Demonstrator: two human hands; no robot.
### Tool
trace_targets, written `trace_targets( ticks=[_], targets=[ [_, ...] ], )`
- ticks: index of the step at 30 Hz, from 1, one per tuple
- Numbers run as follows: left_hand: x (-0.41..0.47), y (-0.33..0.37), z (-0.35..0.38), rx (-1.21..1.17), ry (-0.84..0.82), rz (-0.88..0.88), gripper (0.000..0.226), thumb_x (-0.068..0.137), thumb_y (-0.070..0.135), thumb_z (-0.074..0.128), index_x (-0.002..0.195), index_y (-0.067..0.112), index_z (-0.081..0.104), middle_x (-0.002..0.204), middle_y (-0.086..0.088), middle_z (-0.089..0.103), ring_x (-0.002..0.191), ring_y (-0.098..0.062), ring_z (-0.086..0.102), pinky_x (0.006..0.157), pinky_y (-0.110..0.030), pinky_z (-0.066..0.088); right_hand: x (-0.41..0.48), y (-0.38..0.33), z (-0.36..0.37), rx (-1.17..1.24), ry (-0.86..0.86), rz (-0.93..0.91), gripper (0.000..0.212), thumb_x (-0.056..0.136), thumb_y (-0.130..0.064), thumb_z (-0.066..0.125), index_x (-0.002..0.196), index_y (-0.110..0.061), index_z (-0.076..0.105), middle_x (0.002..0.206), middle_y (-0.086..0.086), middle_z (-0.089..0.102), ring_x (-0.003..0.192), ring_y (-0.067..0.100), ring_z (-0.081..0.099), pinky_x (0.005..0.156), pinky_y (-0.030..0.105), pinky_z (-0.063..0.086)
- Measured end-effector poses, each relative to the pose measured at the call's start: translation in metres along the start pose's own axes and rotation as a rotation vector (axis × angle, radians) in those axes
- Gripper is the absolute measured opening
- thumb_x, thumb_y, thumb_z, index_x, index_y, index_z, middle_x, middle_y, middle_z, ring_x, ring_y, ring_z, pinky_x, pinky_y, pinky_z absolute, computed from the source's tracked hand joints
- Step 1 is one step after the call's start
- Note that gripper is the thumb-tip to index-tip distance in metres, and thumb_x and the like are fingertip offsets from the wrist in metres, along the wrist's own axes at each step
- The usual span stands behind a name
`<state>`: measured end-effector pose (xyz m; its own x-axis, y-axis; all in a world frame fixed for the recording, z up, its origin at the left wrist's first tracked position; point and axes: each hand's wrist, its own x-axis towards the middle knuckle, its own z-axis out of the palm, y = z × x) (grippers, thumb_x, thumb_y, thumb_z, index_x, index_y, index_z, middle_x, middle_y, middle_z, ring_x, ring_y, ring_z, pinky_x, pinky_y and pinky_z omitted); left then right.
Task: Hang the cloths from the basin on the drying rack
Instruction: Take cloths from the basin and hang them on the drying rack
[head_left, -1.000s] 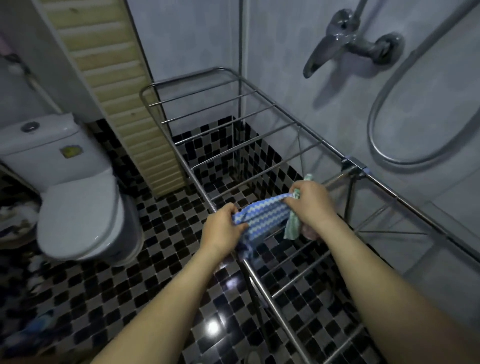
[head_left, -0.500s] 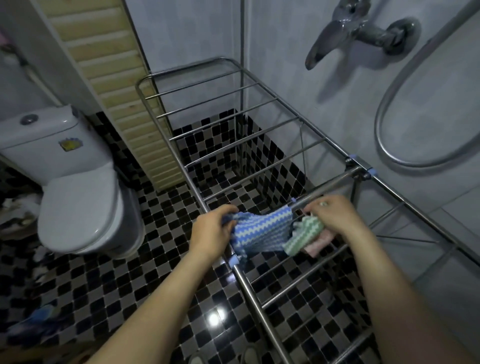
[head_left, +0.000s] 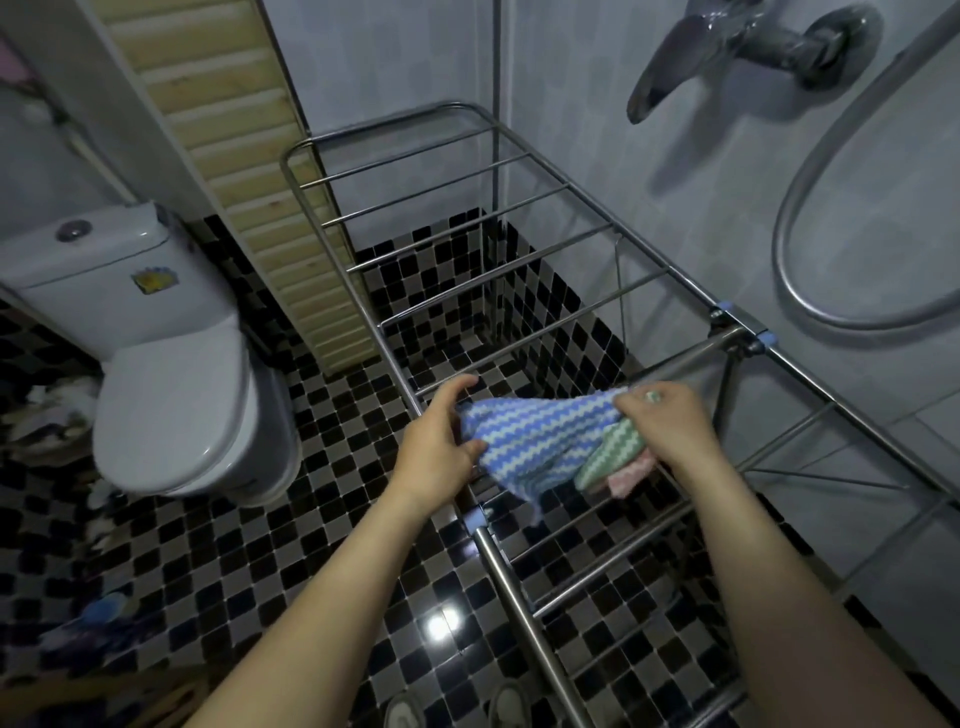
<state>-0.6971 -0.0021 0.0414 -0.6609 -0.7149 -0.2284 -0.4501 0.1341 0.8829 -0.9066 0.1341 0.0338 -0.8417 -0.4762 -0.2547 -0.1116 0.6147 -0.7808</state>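
A blue-and-white zigzag cloth is stretched between both hands just above the steel drying rack. My left hand grips its left edge by the rack's left rail. My right hand grips its right corner and also holds a green-striped cloth and a pink cloth, which hang bunched beneath it. The basin is not in view.
A white toilet stands to the left on the black-and-white tiled floor. A shower tap and hose loop are on the right wall beside the rack. A slatted wooden panel leans behind the rack.
The hands have moved apart and spread the blue cloth wider over the rack bars. The green and pink cloths now hang lower under the right hand.
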Motion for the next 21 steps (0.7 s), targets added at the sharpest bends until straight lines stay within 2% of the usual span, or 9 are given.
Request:
trace_targets(
  ticks=[2,4,6,8,9,12,15,18,21],
  targets=[
    [0.002,0.001,0.001,0.222,0.031,0.057,0.077,0.086,0.004,0.066,0.141,0.043,0.029,0.123,-0.002,0.059,0.099,-0.014,0.065,0.085,-0.037,0.058,0.009,-0.007,-0.003,-0.171,0.023,-0.074,0.023,0.078,-0.026,0.068,0.070,-0.003,0.069,0.064,0.012,0.066,0.065,0.026,0.063,0.065,0.037,0.053],
    [0.002,-0.001,0.004,0.453,0.057,0.088,0.079,0.084,0.009,0.068,0.145,0.039,0.027,0.132,-0.003,0.053,0.108,-0.017,0.059,0.092,-0.035,0.053,0.012,-0.012,0.001,-0.296,-0.042,-0.100,0.027,0.078,-0.030,0.068,0.072,-0.003,0.070,0.067,0.012,0.068,0.069,0.030,0.065,0.068,0.038,0.053],
    [0.000,-0.004,0.006,0.616,0.084,0.130,0.064,0.086,0.018,0.067,0.141,0.034,0.038,0.133,0.001,0.048,0.121,-0.017,0.048,0.098,-0.034,0.046,0.011,-0.014,0.005,-0.351,-0.086,-0.124,0.030,0.081,-0.031,0.069,0.078,-0.001,0.070,0.073,0.016,0.069,0.071,0.030,0.067,0.068,0.037,0.053],
    [-0.004,-0.005,0.007,0.705,0.029,0.174,0.039,0.089,0.037,0.062,0.127,0.032,0.055,0.124,0.007,0.054,0.117,-0.013,0.045,0.095,-0.033,0.045,0.011,-0.014,0.007,-0.371,-0.101,-0.137,0.030,0.084,-0.032,0.069,0.080,-0.003,0.069,0.071,0.011,0.068,0.069,0.026,0.066,0.066,0.034,0.052],
    [-0.006,-0.005,0.008,0.757,-0.020,0.180,0.034,0.089,0.045,0.060,0.121,0.032,0.060,0.119,0.009,0.057,0.113,-0.012,0.044,0.093,-0.033,0.043,0.011,-0.014,0.008,-0.386,-0.104,-0.145,0.030,0.085,-0.033,0.069,0.080,-0.004,0.069,0.069,0.009,0.068,0.067,0.025,0.066,0.065,0.032,0.051],
    [-0.010,-0.007,0.010,0.850,-0.046,0.198,0.034,0.086,0.052,0.061,0.113,0.033,0.065,0.115,0.011,0.059,0.109,-0.011,0.040,0.091,-0.031,0.039,0.011,-0.015,0.007,-0.421,-0.123,-0.154,0.030,0.086,-0.035,0.067,0.078,-0.006,0.068,0.065,0.006,0.066,0.061,0.022,0.066,0.060,0.030,0.053],
    [-0.013,-0.003,0.009,0.907,0.006,0.218,0.032,0.084,0.051,0.063,0.109,0.030,0.069,0.117,0.010,0.055,0.109,-0.012,0.036,0.090,-0.030,0.037,0.010,-0.017,0.007,-0.428,-0.183,-0.137,0.029,0.085,-0.038,0.068,0.080,-0.009,0.067,0.067,0.005,0.068,0.061,0.021,0.068,0.066,0.037,0.058],
    [-0.017,0.001,0.004,0.997,0.033,0.218,0.033,0.083,0.053,0.063,0.101,0.027,0.072,0.118,0.008,0.053,0.111,-0.014,0.035,0.091,-0.031,0.037,0.007,-0.018,0.009,-0.436,-0.215,-0.148,0.030,0.083,-0.041,0.070,0.077,-0.011,0.065,0.069,0.004,0.068,0.063,0.020,0.067,0.069,0.037,0.057],
    [-0.019,0.004,0.003,1.068,0.051,0.210,0.037,0.083,0.058,0.060,0.098,0.026,0.073,0.120,0.007,0.054,0.114,-0.016,0.036,0.091,-0.033,0.038,0.002,-0.018,0.009,-0.497,-0.142,-0.152,0.033,0.084,-0.044,0.068,0.075,-0.012,0.063,0.065,0.000,0.063,0.059,0.017,0.062,0.054,0.027,0.046]
  ],
)
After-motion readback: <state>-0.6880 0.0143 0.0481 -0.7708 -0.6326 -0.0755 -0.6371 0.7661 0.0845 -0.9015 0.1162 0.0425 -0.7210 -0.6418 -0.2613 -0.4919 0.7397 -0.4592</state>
